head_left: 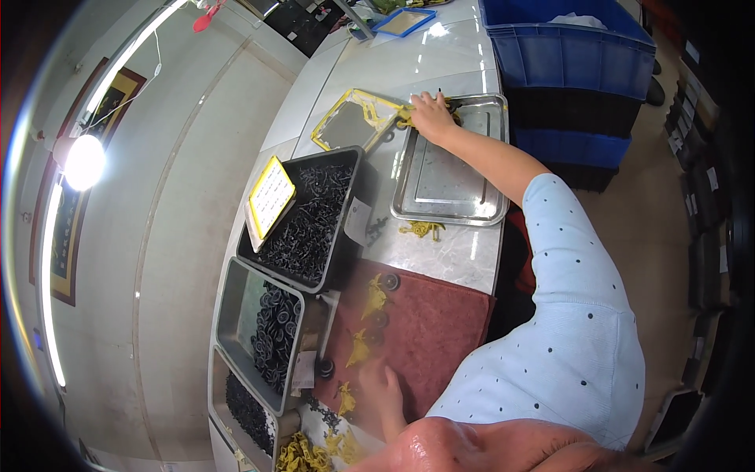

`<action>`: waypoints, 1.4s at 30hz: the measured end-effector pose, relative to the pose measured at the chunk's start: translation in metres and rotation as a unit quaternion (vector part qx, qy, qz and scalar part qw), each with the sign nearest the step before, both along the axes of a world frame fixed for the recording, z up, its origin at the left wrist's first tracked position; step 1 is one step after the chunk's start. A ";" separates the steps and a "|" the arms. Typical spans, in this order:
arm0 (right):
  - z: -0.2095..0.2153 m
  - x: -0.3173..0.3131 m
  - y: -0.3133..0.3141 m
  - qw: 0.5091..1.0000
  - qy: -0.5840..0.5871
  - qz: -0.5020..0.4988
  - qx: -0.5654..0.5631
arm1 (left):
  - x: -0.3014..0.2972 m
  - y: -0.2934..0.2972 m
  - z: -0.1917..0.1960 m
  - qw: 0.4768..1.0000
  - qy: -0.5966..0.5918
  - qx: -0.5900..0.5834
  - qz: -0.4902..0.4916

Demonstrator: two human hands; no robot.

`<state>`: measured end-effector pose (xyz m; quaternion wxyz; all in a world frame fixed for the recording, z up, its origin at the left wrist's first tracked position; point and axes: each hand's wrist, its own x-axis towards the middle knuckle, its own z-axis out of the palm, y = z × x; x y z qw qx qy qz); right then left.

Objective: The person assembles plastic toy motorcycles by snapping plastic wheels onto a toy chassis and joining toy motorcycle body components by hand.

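My right hand (432, 114) reaches far out to the top left corner of a shallow steel tray (440, 185), its fingers closed on a small yellow plastic part (404, 116). Beside it lies a yellow-rimmed flat tray (355, 119). My left hand (384, 390) rests on a dark red mat (432, 322) close to me, fingers spread, holding nothing. Along the mat's left edge, yellow parts (374, 297) alternate with black round pieces (391, 281). The nearest yellow part (344, 400) is just left of my left hand.
A black bin of small black parts (308, 220) carries a yellow-framed grid card (270, 197). Two steel bins (271, 334) of black rings stand nearer. More yellow parts (421, 229) lie on the white table. A blue crate (562, 43) stands at the far right.
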<state>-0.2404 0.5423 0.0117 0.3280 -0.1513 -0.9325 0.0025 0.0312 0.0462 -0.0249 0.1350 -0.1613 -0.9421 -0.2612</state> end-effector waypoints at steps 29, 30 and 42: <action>-0.012 0.008 0.034 0.928 -0.155 -0.054 -0.335 | -0.002 0.000 -0.007 0.999 -0.007 0.020 0.024; -0.016 0.004 0.034 0.930 -0.163 -0.049 -0.327 | 0.000 0.001 -0.005 1.000 0.002 0.019 0.024; -0.003 0.013 0.025 0.971 -0.079 -0.024 -0.226 | 0.000 0.003 0.009 0.997 -0.013 0.073 0.032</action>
